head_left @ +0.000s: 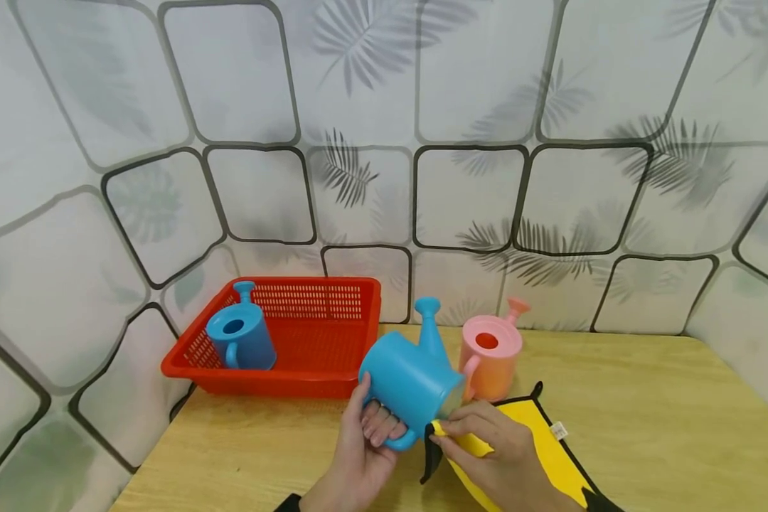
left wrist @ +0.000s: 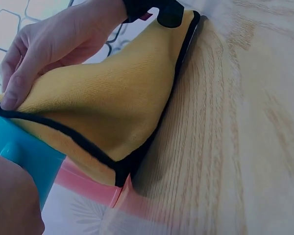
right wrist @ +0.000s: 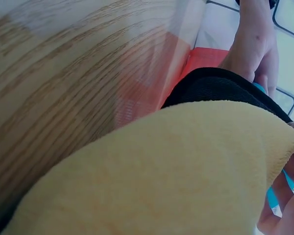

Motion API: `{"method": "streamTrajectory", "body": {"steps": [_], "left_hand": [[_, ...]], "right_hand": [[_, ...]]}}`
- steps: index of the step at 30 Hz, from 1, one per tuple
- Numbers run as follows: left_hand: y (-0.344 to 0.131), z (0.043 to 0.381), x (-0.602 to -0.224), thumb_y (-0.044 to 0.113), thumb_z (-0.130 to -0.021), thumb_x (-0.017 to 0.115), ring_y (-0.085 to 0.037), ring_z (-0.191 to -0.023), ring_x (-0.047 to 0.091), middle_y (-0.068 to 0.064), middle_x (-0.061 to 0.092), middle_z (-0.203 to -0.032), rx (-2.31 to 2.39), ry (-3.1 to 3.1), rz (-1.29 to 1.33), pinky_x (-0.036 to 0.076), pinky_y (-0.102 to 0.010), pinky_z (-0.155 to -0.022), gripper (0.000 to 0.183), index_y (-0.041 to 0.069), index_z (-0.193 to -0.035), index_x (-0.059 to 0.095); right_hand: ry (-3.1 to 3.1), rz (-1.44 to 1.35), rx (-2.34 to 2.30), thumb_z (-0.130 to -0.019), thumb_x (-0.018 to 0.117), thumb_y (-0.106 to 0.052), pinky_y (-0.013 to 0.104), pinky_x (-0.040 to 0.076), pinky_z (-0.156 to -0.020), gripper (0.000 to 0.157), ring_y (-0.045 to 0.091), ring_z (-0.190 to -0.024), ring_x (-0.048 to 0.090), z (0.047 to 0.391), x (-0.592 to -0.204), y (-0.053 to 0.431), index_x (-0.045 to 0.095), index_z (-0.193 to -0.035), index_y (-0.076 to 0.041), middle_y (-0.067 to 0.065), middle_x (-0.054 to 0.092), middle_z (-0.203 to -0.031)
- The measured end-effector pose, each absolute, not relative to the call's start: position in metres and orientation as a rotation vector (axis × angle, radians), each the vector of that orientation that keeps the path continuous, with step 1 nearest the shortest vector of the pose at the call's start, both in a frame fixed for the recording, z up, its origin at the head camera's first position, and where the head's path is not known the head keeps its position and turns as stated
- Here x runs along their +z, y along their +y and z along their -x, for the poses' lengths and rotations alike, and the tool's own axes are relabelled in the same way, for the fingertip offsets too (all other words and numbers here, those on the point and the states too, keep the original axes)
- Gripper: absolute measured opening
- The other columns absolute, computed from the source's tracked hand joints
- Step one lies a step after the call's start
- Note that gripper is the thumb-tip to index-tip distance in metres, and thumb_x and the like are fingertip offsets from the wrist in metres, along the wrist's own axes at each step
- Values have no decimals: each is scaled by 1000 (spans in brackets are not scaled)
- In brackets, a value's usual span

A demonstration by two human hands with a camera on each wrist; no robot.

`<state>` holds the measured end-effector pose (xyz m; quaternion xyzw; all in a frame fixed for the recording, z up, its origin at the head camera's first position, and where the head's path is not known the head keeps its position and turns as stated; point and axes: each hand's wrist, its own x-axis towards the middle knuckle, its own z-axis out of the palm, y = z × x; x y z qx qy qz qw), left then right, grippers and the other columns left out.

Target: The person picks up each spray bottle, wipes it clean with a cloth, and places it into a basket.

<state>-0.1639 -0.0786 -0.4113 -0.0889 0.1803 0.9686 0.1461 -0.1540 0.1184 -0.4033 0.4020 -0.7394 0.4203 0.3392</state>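
Filling the top and both sides of my head feed is the patterned wall covering (head_left: 470, 195), pale with dark rounded outlines and grey leaves, and below it the wooden table (head_left: 646, 398) runs across the lower frame. Left of centre I've got the red basket (head_left: 262, 387), slatted sides and all! Swing to the lower right and there's the yellow cloth (head_left: 550, 441), black-edged, filling much of my right wrist view. Into the lower middle: the held blue watering can (head_left: 409, 377), tipped over, spout pointing up the frame and one end angled to the lower right. I see the left hand (head_left: 355, 455) on it, fingers curled through the handle, thumb against the body, a firm grip! Just right of that, the right hand (head_left: 499, 448) has thumb and fingers pinched together on the cloth's edge, right by the can's lower end; I can't tell how hard it presses. Behind, right of centre, stands the pink watering can (head_left: 496, 373), upright, and the second blue watering can (head_left: 246, 341) sits in the basket's left part. Smallest of all, a white tag (head_left: 559, 431) on the cloth's black border.
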Motion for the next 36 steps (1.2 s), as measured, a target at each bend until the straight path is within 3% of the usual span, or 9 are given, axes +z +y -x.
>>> {"method": "streamTrajectory", "body": {"steps": [8, 15, 23, 36], "left_hand": [[-81, 161, -410, 42, -95, 57, -6, -40, 32, 8, 26, -48, 2754, 553, 182, 33, -20, -50, 53, 18, -53, 34], [-83, 159, -408, 43, -93, 58, -7, -42, 29, 8, 27, -47, 2735, 591, 195, 33, -21, -50, 53, 18, -54, 32], [-85, 158, -409, 43, -94, 58, -8, -42, 27, 7, 26, -47, 2735, 593, 184, 33, -21, -50, 53, 18, -55, 32], [-89, 157, -407, 43, -96, 53, -9, -45, 22, 7, 23, -49, 2733, 575, 120, 34, -21, -50, 53, 19, -55, 30]], "right_hand": [[-1926, -949, 1061, -68, 86, -9, 13, 55, -76, 22, 11, -76, 65, 154, -400, 124, 72, -85, -12, -1, 71, -82], [-1990, -813, 1037, -56, 87, 5, 6, 49, -82, 36, 14, -74, 67, 158, -395, 135, 73, -87, -8, 3, 73, -81], [-2084, -687, 1057, -65, 84, 6, 6, 51, -74, 29, 9, -69, 63, 168, -395, 147, 71, -86, -9, 0, 70, -78], [-2122, -646, 1043, -67, 84, 3, 12, 55, -69, 26, 8, -68, 62, 175, -399, 149, 71, -85, -10, -2, 70, -79]]}}
